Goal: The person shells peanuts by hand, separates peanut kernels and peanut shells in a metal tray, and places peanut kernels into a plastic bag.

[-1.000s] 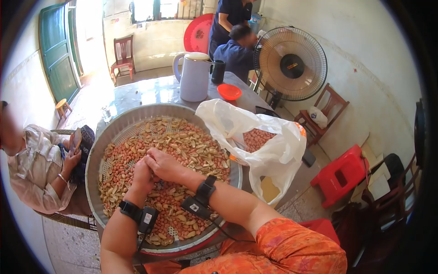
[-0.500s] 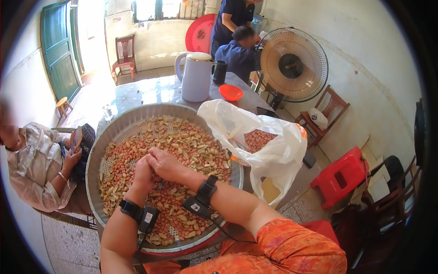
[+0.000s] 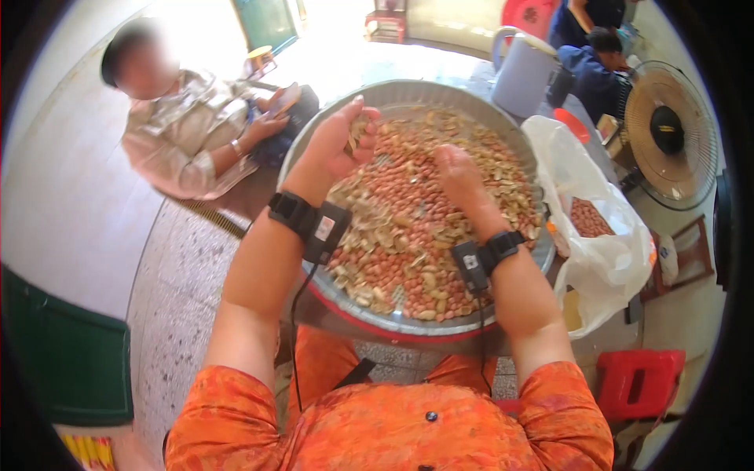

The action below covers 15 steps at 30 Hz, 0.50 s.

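**HANDS APART OVER A TRAY OF PEANUTS**

A person in an orange shirt (image 3: 408, 432) sat at the near edge of the tabletop (image 3: 448, 67), both hands above a round metal tray (image 3: 420, 88) strewn w/ reddish kernels (image 3: 397, 184) & pale loose shells (image 3: 518, 188). The L hand (image 3: 334, 149), raised by the tray's far-left edge, was half curled, palm turned inward, w/ a few peanut shells (image 3: 358, 135) in its fingers. The R hand (image 3: 459, 177) hung just right of the tray's ctr, toward the far edge, fingers bunched & pointing away; whether they gripped anything could not be told. Kernels lay thickest mid-tray & toward the near edge; shells were heaped mainly nr the L & R edges. Each wrist carried a strapped black box, L (image 3: 326, 233) & R (image 3: 471, 268), w/ cable.

Just beside the tray's R edge, a white plastic bag (image 3: 609, 263) gaped, more kernels (image 3: 589, 218) inside. Past the tray's far-right edge stood a pale pitcher (image 3: 522, 77), a dark mug (image 3: 559, 88) & an orange-red bowl (image 3: 571, 124). Off the tabletop's L edge, a 2nd person (image 3: 177, 129) sat holding a phone-like item (image 3: 288, 98); beyond its far-right corner were people in dark blue (image 3: 593, 74) & a large fan (image 3: 667, 129).
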### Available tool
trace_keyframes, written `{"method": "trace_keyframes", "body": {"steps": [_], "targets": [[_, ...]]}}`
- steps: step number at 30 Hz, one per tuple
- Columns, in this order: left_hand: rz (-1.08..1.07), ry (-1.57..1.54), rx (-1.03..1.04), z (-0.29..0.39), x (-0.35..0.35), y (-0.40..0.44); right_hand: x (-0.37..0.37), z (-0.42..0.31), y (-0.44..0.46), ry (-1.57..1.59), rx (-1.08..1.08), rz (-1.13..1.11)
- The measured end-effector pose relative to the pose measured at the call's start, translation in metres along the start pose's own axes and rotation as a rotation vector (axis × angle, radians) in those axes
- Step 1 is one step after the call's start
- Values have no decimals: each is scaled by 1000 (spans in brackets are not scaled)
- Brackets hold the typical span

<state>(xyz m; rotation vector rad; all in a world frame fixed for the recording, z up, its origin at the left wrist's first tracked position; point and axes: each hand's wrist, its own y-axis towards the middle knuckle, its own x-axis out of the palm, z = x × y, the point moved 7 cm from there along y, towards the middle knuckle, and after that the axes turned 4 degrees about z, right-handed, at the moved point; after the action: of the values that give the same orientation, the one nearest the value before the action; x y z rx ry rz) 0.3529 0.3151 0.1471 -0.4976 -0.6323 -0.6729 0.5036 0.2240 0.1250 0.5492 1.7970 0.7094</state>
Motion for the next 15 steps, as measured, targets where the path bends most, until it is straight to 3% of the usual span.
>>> {"method": "trace_keyframes", "body": {"steps": [2, 5, 6, 7, 8, 10, 15], "targets": [[62, 201, 91, 25, -11, -35, 2, -1, -5, -63, -213, 138], [93, 300, 171, 66, -51, -102, 11, 20, -1, 138, 164, -144], [122, 343, 186, 75, -69, -128, 11, 21, -3, 107, -8, -142], [220, 441, 212, 83, -90, -154, 13, 28, -1, 195, -25, -100], [411, 496, 261, 90, -115, -183, 21, 43, 1, 191, 25, -84], [588, 516, 260, 85, -176, -226, 25, 59, -2, 344, 360, -89], [935, 474, 104, 19, -316, -301, 32, 76, -3, 475, 454, -139]]}}
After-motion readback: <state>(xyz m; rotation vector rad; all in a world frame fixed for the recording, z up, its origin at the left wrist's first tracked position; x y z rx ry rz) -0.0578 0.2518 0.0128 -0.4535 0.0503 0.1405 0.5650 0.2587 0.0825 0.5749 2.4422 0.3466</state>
